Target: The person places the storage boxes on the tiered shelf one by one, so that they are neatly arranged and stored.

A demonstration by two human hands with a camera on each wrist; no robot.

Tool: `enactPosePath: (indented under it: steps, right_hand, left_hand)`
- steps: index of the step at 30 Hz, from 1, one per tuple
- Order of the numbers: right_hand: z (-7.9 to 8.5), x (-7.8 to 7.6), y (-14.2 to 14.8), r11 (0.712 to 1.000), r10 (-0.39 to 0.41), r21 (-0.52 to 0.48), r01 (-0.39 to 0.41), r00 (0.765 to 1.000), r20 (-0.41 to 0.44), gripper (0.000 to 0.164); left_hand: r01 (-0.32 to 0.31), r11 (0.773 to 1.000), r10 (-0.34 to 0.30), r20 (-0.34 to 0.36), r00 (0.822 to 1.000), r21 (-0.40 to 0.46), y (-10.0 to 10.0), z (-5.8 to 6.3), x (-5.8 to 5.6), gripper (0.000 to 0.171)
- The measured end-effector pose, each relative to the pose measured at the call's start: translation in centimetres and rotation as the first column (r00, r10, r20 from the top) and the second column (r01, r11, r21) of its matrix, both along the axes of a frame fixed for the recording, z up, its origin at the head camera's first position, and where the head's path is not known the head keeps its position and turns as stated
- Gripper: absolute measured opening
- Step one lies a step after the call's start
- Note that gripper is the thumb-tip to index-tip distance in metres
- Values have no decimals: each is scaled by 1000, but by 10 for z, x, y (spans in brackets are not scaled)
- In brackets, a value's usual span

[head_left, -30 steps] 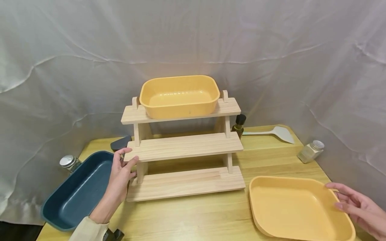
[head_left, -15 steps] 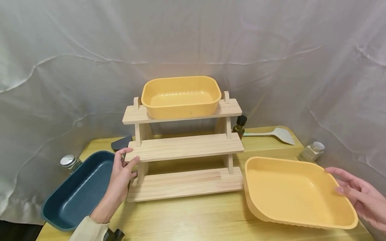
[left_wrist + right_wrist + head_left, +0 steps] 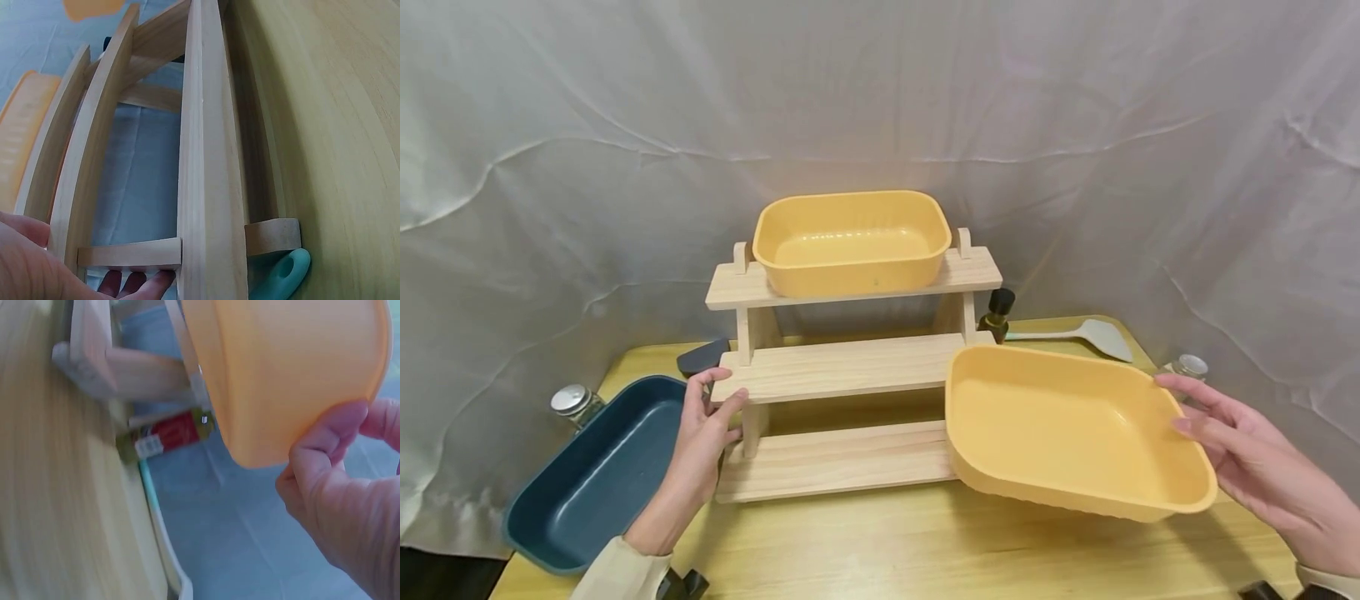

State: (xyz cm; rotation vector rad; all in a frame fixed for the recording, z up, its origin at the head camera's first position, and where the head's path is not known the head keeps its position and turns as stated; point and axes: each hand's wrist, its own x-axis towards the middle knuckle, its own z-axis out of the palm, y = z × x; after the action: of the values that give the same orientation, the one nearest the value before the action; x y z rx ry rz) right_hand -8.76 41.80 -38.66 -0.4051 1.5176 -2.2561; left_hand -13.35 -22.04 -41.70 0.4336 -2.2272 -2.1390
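My right hand [image 3: 1255,454] pinches the right rim of a yellow plastic basin [image 3: 1067,433], which is raised off the table and overlaps the right ends of the rack's lower two shelves in the head view. The wrist view on that side shows thumb and fingers on the basin wall [image 3: 294,381]. My left hand [image 3: 700,442] grips the left end of the middle shelf of a three-tier wooden rack [image 3: 842,367]; in its wrist view the fingers curl by the side upright [image 3: 131,253]. A second yellow basin [image 3: 850,242] sits on the top shelf.
A dark blue basin [image 3: 602,475] lies left of the rack, beside a silver-lidded jar [image 3: 574,402] and a dark utensil head [image 3: 702,357]. Behind right are a black-capped bottle [image 3: 997,312], a white spatula [image 3: 1105,337] and another jar [image 3: 1191,367]. Grey cloth [image 3: 880,92] hangs around.
My right hand has lifted the yellow basin from the table and carried it leftward, up toward the rack. The left hand keeps its grip on the middle shelf.
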Motion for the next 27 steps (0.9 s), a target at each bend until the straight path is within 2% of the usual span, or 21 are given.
enactPosePath:
  steps: [7, 12, 20, 27]
  right_hand:
    - [17, -15, -40, 997, -42, -67, 43, 999, 19, 58]
    - [27, -25, -69, 995, -34, -91, 39, 998, 47, 55]
    - [32, -39, -116, 993, -113, -20, 113, 993, -22, 44]
    - [35, -49, -151, 981, -189, 45, 190, 982, -18, 38]
  left_hand:
    - [0, 1000, 0, -8, 1000, -7, 1, 0, 0, 38]
    - [-4, 1000, 4, -12, 1000, -3, 2, 0, 1, 37]
    - [-8, 1000, 8, -16, 1000, -11, 1, 0, 2, 34]
    - [-6, 1000, 6, -8, 1000, -8, 1, -1, 1, 38]
